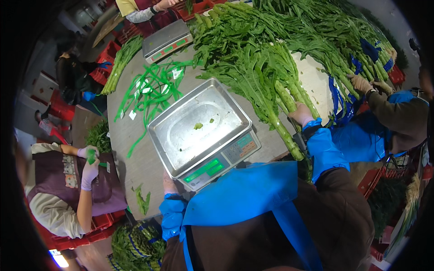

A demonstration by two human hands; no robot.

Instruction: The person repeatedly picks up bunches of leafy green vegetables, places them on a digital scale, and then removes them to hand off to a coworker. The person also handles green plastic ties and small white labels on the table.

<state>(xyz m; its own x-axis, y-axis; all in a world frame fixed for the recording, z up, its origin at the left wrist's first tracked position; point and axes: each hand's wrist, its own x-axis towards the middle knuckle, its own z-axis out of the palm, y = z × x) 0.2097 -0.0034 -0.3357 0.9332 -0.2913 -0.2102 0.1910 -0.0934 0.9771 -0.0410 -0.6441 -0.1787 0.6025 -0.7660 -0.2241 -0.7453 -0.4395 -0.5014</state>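
Thick green stem lettuce stalks (288, 98) with long leaves lie to the right of a digital scale (203, 125). My right hand (300, 114), gloved below a blue sleeve cover, is on the stalks; its fingers are partly hidden among them. Leaf scraps (198, 126) lie on the scale's steel tray, and its green display is lit. My left hand (169, 184) is at the scale's lower left corner, its fingers mostly hidden by the scale. Green tie straps (156, 88) with white tags lie tangled on the table behind the scale.
A large leafy pile (237, 27) covers the table's far side. A second scale (168, 40) stands at the back, beside a stalk bundle (123, 62). Co-workers stand left, right and across; one at the right handles stalks with blue straps. Bundled greens (137, 245) lie below the table's left edge.
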